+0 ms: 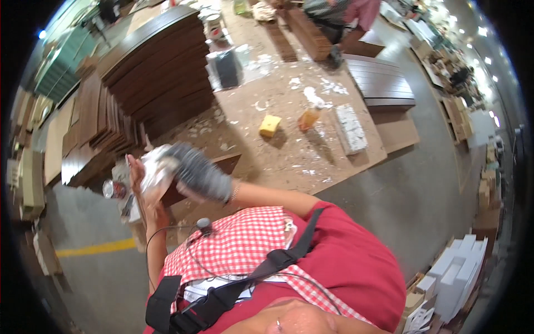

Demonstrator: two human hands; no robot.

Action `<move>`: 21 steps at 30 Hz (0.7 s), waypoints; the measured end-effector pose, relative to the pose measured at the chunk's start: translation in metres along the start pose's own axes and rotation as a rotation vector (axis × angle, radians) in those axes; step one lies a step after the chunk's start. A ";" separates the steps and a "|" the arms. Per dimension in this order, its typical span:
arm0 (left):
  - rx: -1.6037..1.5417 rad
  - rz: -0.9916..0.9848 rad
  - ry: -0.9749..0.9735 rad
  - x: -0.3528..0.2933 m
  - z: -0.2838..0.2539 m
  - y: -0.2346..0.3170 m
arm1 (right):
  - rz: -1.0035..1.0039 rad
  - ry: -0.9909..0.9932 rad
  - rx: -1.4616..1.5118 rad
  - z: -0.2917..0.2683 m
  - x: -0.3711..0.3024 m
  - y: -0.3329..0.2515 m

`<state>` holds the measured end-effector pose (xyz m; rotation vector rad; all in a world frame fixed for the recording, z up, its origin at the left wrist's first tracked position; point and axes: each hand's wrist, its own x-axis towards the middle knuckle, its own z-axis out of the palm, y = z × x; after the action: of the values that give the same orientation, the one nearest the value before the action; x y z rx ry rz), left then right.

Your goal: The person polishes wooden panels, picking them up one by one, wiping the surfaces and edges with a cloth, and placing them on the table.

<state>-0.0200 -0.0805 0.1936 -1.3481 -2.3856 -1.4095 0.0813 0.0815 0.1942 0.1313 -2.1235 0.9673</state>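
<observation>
My right hand (201,171), in a grey work glove, is closed around a crumpled white cloth (156,170) and slightly blurred. It presses the cloth on or near a dark brown wooden board (227,163), mostly hidden by my arm. My bare left hand (146,192) is beside the cloth, at what looks like the board's left end, its fingers upright along it. To the right on the worktable (250,161) sit a yellow sponge (270,126), a bottle with amber liquid (309,118) and a white-smeared block (350,129).
A tall stack of dark boards (158,72) rises behind my hands, with smaller boards (103,114) at its left. A can (114,189) is left of my left hand. Another person (347,25) works across the table near slatted panels (381,80).
</observation>
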 end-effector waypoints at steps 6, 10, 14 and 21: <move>0.132 0.091 -0.065 0.019 0.007 0.025 | 0.081 -0.097 -0.207 0.000 -0.007 -0.006; 0.154 0.113 -0.072 0.027 0.006 0.041 | 0.221 -0.085 -0.160 0.002 -0.012 0.007; 0.259 0.128 -0.142 0.030 0.011 0.055 | 0.273 -0.072 -0.069 -0.005 0.006 -0.008; 0.258 0.190 -0.152 0.033 0.021 0.053 | 0.086 0.072 -0.257 -0.016 -0.039 0.016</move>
<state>0.0047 -0.0332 0.2327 -1.6075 -2.3504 -0.9465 0.1115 0.0948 0.1645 -0.1217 -2.1794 0.7273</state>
